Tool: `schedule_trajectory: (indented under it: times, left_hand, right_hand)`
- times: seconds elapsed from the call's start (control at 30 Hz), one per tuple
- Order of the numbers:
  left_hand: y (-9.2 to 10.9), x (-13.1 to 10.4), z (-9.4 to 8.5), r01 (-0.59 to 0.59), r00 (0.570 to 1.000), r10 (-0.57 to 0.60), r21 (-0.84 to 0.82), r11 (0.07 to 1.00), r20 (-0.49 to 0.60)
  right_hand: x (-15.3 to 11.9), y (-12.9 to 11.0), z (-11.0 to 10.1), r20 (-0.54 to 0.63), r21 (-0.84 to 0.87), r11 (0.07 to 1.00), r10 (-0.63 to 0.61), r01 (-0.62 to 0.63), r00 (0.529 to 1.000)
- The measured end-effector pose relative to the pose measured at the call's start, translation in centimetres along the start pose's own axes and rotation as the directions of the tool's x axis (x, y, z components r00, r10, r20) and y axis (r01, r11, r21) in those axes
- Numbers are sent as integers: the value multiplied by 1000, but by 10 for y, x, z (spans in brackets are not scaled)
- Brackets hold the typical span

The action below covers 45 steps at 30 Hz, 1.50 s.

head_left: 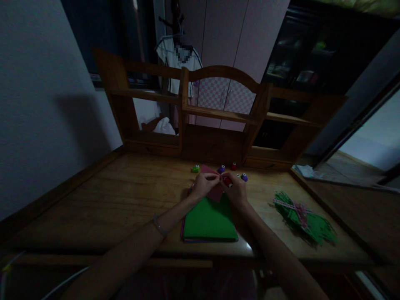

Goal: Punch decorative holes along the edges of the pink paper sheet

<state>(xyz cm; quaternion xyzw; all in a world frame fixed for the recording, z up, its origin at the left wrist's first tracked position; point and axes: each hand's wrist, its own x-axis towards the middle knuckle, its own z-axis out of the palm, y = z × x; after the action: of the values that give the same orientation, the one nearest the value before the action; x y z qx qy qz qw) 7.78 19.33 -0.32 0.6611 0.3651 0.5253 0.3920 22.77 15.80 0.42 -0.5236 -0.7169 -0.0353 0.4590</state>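
Over the desk, my left hand [204, 184] pinches the edge of a dark red sheet of paper [215, 194], thumb and fingers pressed together. My right hand [236, 191] is closed around a small red object with a whitish end [228, 181], its fingertips meeting the left ones at the paper's edge. What kind of object this is I cannot make out. Beneath the hands lies a stack of coloured sheets with green on top [210, 221]. Just beyond stand small pieces with round white tops: a green one [196, 168], a purple one [221, 169] and a red one [233, 166].
Another purple piece [244, 177] stands right of my right hand. A bundle of green strips [308, 218] with pink-and-white ties lies on the desk's right side. A wooden shelf unit [218, 113] rises along the back edge of the wooden desk [125, 200].
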Motion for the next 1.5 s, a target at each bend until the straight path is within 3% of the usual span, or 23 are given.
schedule_trajectory:
  times: [0.37, 0.67, 0.97, 1.17, 1.5]
  left_hand:
    - [0, -2, 3, 51, 999, -52, -149, 988, 0]
    - [2, -4, 2, 32, 999, -31, -97, 995, 13]
    - [-5, -1, 3, 23, 1000, -22, -87, 996, 7]
    - [-5, 0, 4, 19, 1000, -19, -82, 996, 1]
    - [14, -6, 1, 23, 999, -25, -66, 998, -30]
  right_hand:
    - [2, -10, -5, 21, 305, 934, 191, -188, 981]
    - [2, -10, -5, 31, 327, 917, 229, -227, 973]
    - [2, -7, -6, 53, 200, 975, 90, -99, 994]
    - [2, -7, -4, 38, 162, 984, 66, -71, 997]
    - [2, -16, -5, 20, 327, 922, 211, -206, 977]
